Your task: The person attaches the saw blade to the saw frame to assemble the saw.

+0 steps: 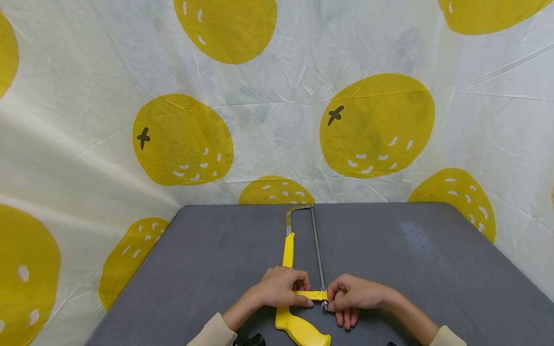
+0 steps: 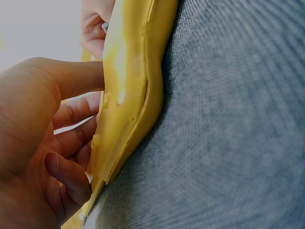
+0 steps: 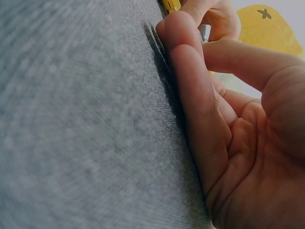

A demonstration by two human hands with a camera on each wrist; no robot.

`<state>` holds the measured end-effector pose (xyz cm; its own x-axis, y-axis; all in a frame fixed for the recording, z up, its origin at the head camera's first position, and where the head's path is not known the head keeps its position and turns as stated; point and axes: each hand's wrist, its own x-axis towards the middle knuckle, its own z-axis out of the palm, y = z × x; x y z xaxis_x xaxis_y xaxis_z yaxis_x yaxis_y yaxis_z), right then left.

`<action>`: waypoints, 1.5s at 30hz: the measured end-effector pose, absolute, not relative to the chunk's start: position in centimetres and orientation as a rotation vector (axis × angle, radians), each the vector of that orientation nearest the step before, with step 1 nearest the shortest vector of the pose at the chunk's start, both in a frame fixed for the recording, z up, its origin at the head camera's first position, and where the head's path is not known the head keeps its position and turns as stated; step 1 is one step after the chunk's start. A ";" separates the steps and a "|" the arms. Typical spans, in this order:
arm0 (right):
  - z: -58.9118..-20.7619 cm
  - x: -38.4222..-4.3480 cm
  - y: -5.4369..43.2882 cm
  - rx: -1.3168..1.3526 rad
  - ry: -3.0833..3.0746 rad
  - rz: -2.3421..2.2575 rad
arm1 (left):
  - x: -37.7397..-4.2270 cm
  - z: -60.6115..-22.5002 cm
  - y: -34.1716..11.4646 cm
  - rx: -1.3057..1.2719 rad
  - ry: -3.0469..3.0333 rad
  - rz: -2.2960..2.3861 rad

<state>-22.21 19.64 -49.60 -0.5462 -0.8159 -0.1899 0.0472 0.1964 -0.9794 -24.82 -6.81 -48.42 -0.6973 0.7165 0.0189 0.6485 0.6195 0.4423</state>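
A hacksaw with a yellow handle (image 1: 303, 329) lies on the grey table, its bent metal front end pointing away from me. The thin blade (image 1: 317, 245) runs along its right side. My left hand (image 1: 279, 287) holds the yellow frame just ahead of the handle, thumb and fingers around the short crossbar (image 1: 312, 294). Beside it, my right hand (image 1: 357, 293) pinches the metal tension nut (image 1: 325, 305) at the blade's near end. In the left wrist view, the left thumb presses against the yellow frame (image 2: 128, 71). The right fingers (image 3: 198, 90) partly hide the nut in the right wrist view.
The grey table (image 1: 389, 254) extends around the saw to both sides. Behind it and on the left hangs a pale curtain (image 1: 277, 139) printed with yellow fruit. A black object (image 1: 248, 339) shows at the bottom edge near the left sleeve (image 1: 214, 331).
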 end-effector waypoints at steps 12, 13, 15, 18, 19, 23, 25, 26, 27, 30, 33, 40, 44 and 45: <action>-49.8 -22.2 19.6 -0.721 1.728 -1.444 | -24.9 -48.5 -6.8 1.129 2.664 0.649; -49.8 -22.2 19.6 -0.720 1.726 -1.445 | -24.8 -48.5 -6.8 1.130 2.666 0.648; -49.7 -22.2 19.6 -0.719 1.722 -1.446 | -24.8 -48.5 -6.8 1.127 2.670 0.642; -49.6 -22.1 19.6 -0.720 1.718 -1.444 | -24.7 -48.5 -6.8 1.120 2.677 0.638; -49.6 -22.1 19.6 -0.720 1.716 -1.444 | -24.7 -48.6 -6.8 1.120 2.681 0.633; -49.6 -22.1 19.6 -0.728 1.710 -1.442 | -24.8 -48.7 -6.8 1.120 2.684 0.630; -49.5 -22.1 19.6 -0.730 1.705 -1.440 | -24.8 -48.7 -6.8 1.123 2.684 0.632; -49.5 -22.1 19.7 -0.730 1.705 -1.438 | -24.8 -48.7 -6.8 1.125 2.684 0.633; -49.5 -22.1 19.7 -0.728 1.704 -1.435 | -24.8 -48.7 -6.8 1.126 2.685 0.633; -49.4 -22.2 19.6 -0.711 1.719 -1.420 | -24.8 -48.7 -6.8 1.130 2.685 0.634; -49.3 -22.2 19.5 -0.689 1.739 -1.404 | -24.8 -48.6 -6.8 1.126 2.681 0.641; -49.2 -22.1 19.4 -0.666 1.770 -1.416 | -24.7 -48.4 -6.8 1.119 2.688 0.636; -49.1 -22.0 19.4 -0.656 1.779 -1.421 | -24.7 -48.3 -6.8 1.114 2.687 0.633; -49.1 -22.0 19.4 -0.653 1.777 -1.422 | -24.7 -48.2 -6.8 1.113 2.684 0.636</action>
<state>-21.99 19.38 -49.08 -0.5849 -0.7746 -0.2407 0.0645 0.2514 -0.9657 -24.69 -6.76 -48.25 -0.7082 0.7059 0.0091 0.6349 0.6312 0.4456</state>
